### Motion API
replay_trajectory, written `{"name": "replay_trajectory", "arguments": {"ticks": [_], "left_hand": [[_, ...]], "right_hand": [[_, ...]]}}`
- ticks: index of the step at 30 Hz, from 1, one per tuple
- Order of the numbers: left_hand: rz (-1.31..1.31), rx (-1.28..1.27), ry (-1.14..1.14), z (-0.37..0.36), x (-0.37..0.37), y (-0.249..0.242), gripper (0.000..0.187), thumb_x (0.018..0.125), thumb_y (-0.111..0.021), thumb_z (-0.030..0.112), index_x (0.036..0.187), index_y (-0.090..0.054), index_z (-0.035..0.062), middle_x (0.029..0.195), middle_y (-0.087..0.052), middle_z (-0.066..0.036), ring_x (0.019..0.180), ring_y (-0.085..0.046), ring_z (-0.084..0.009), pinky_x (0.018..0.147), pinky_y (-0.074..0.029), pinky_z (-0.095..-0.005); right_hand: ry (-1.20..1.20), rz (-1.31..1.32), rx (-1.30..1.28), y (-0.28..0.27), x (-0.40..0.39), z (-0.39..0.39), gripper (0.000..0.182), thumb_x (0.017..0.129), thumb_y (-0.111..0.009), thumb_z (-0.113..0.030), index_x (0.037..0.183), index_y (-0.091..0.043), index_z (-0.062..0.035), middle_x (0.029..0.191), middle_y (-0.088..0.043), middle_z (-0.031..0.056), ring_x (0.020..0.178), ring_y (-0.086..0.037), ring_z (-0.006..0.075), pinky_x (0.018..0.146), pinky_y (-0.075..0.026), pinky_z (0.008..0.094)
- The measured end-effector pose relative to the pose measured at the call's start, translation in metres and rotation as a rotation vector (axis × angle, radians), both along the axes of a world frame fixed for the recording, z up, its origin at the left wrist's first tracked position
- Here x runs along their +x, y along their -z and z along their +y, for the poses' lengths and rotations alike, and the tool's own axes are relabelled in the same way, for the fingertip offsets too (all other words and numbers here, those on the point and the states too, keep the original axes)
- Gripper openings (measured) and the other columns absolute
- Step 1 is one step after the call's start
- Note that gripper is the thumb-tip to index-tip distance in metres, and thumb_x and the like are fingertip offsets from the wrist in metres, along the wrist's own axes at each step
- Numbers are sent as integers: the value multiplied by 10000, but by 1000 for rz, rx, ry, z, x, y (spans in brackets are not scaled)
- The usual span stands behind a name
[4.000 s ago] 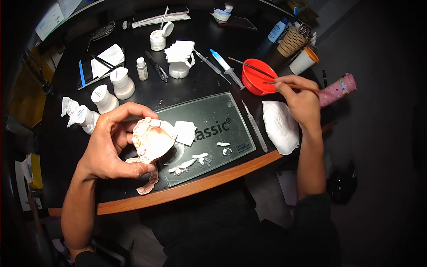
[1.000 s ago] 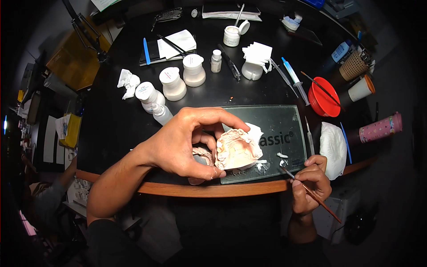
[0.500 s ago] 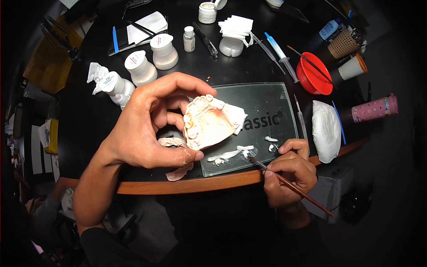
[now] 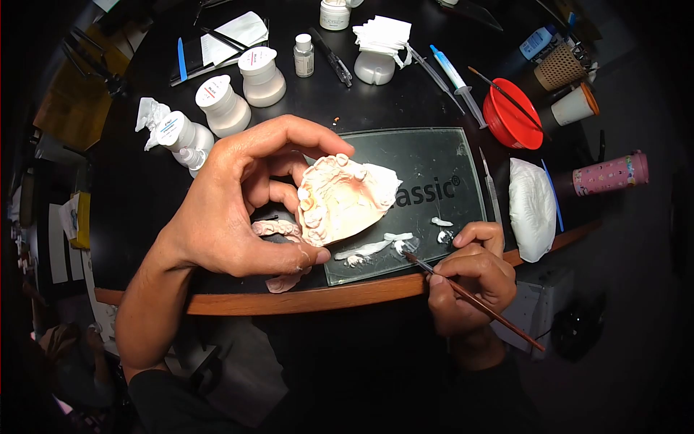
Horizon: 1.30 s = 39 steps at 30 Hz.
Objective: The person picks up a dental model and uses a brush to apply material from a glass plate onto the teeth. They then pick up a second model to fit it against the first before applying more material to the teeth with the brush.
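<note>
A pinkish plaster dental cast (image 4: 343, 199) with several teeth is gripped along its edges by my left hand (image 4: 224, 195), raised over the left part of a glass slab (image 4: 434, 155). My right hand (image 4: 473, 278) pinches a thin wooden-handled brush (image 4: 484, 307). The brush tip lies at a smear of white paste (image 4: 401, 247) near the slab's front edge. Longer white strips (image 4: 365, 250) lie to the left of it, and a smaller dab (image 4: 442, 236) to the right. Partly hidden under my left hand is another cast piece (image 4: 278, 230) on the table.
White powder jars (image 4: 223, 107) stand at the back left, with a small bottle (image 4: 303, 56) beyond. On the right are a red bowl (image 4: 510, 119) with a brush across it, a syringe (image 4: 459, 85), a metal instrument (image 4: 491, 184), a white pad (image 4: 533, 210) and a pink tumbler (image 4: 611, 173).
The view has shifted slightly, so the things on the table sit a little higher. Both hands keep their grips, and the brush tip stays by the white paste with almost no movement.
</note>
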State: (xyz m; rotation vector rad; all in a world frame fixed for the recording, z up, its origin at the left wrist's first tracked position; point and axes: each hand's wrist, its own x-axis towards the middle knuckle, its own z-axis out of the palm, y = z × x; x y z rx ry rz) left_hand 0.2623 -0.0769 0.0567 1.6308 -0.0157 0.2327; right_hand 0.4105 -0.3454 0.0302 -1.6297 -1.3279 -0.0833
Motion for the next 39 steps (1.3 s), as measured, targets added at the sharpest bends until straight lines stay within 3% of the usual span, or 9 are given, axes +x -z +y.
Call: {"name": "replay_trajectory", "arguments": {"ticks": [24,27,33,39], "left_hand": [[8,5,9,-1,0,-1,790,640,-899,-18,1332,-529,-104,1246,-633,-179,1127,-672,-165,911,-607,-266],[-16,-61,-15,-4,0,0,721,638,-897,-66,1295,-600,-71,1207,-639,-106,972,-644,-83,765,-595,-197],[-32,-71,-8,-4,1,1,719,639,-896,-65,1295,-601,-69,1209,-645,-104,969,-649,-83,771,-597,-205],[-29,-57,2,-5,0,1,710,656,-896,-48,1300,-597,-73,1187,-659,-101,957,-661,-87,778,-597,-205]], "right_hand": [[3,-12,21,1,-1,2,130,697,-693,-24,795,-637,-89,565,-580,6,607,-496,161,820,-474,367],[5,-6,20,1,-2,1,124,696,-692,-26,786,-635,-88,558,-574,2,601,-491,158,818,-474,367],[5,-11,45,3,-1,3,117,692,-693,-30,780,-636,-83,551,-571,1,595,-487,156,816,-473,363],[-14,19,67,2,0,1,114,700,-689,-33,792,-634,-74,618,-623,25,715,-526,206,803,-465,360]]}}
